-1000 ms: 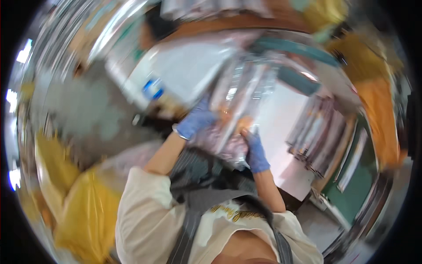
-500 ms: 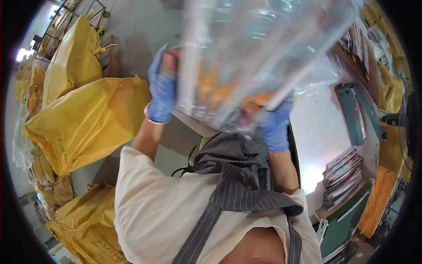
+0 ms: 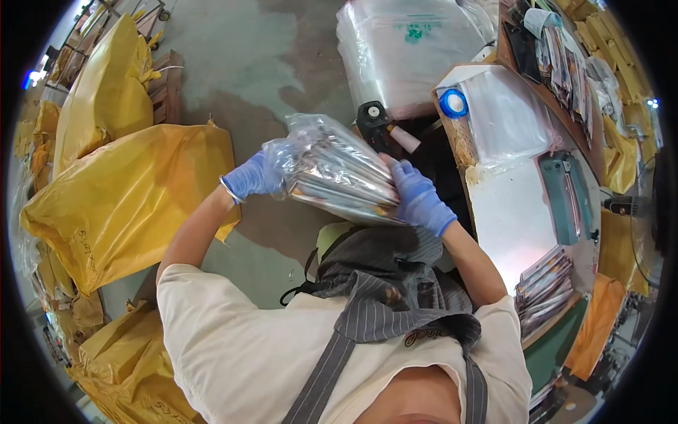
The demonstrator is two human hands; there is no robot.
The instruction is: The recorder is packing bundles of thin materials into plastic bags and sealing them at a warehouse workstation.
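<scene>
Place: most like a packing workshop or warehouse corner, hardly a home or office.
Smooth grey hard floor point(image 3: 219, 60): broad, industrial-looking, marked with darker patches.
Bulging glossy yellow plastic sacks point(image 3: 134, 194): grouped along the left, some hand-marked in black.
Slatted brown wooden pallet point(image 3: 167, 88): set behind the sacks, typical of goods storage.
White-topped wooden-edged worktable point(image 3: 501, 205): laid out for bench work at right.
Flat stack of clear plastic bags point(image 3: 505, 120): kept on the worktable, suggesting packaging.
Long teal metal-barred bench device point(image 3: 565, 194): resembling a bag sealer.
Fanned pile of thin colourful printed packets point(image 3: 544, 290): heaped in multiples, like stock.
</scene>
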